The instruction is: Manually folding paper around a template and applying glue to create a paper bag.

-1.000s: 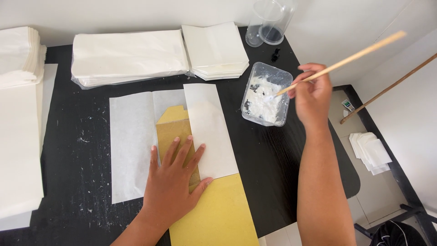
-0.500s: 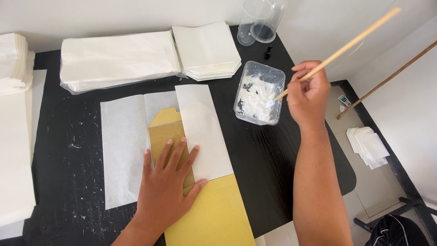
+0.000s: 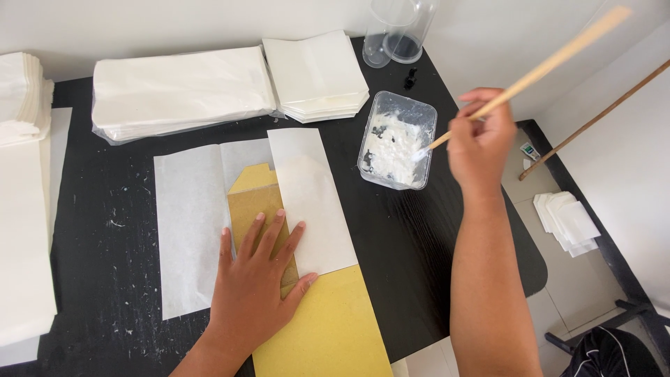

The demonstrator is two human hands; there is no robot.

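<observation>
Black table [image 3: 419, 244], wood-grain, flecked white. Thin translucent paper sheet [image 3: 188, 230] under yellow-brown envelope [image 3: 328, 328], matte; left hand [image 3: 255, 286] flat on it, fingers spread. Right hand [image 3: 481, 143] pinched around wooden stick [image 3: 544, 66], tip in clear rectangular tub of white paste [image 3: 396, 148]. Risk: paste could drip on table or envelope; paper may shift if palm lifts.

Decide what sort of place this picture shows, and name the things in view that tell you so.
Probably a small hand workshop for gluing paper bags or envelopes: stacks of white paper sheets on a black wooden table, a clear plastic tub of white paste, and a long wooden stick dipped into it.
</observation>
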